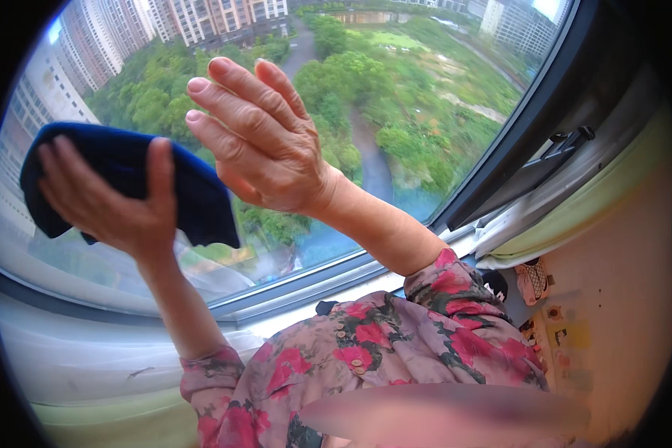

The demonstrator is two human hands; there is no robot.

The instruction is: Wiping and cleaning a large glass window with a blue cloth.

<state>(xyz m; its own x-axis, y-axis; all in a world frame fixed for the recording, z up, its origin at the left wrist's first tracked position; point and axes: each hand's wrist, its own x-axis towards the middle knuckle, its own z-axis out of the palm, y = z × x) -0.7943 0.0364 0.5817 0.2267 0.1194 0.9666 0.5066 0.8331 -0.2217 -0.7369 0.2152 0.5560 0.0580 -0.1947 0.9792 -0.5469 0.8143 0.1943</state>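
A dark blue cloth [201, 201] is spread out against the large window pane [433, 112], on the left side. My left hand [108, 201] lies flat over this cloth, fingers stretched and thumb apart; its fingers are a little blurred. Higher up and to the right, my right hand [265, 142] is raised in front of the glass with its fingers extended and nothing in them. Whether its palm touches the pane I cannot tell.
A dark window frame [515, 112] with a black handle [567, 145] runs along the right. Pale green curtains [575, 224] hang beside it, and sheer white fabric [97, 343] lies at lower left. Beyond the glass are trees, a road and tall buildings.
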